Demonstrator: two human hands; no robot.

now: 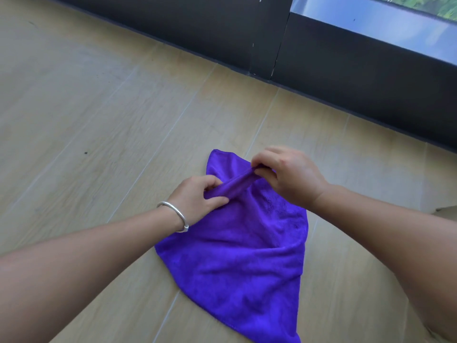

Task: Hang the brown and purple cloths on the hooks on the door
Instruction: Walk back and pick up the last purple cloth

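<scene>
Head view, looking down: we record a light wood-plank floor filling most of the frame, bounded at the far side by a dark frame with a pane of glass set above it at upper right. We find the purple cloth held in the air over the floor in the lower centre, hanging down and spreading wide toward the bottom edge, with one corner standing up beyond the hands. We cannot tell whether its lower edge touches the planks. Its upper edge is bunched into a narrow roll stretched between the two hands. We note the left hand gripping the near end of that roll, fingers and thumb curled round the fabric. We note the right hand pinching the far end, fingertips closed on the fabric and knuckles raised. Both bare forearms enter from the lower corners. A silver bangle sits on the left wrist. A small dark speck lies on the floor well to the left of the cloth.
</scene>
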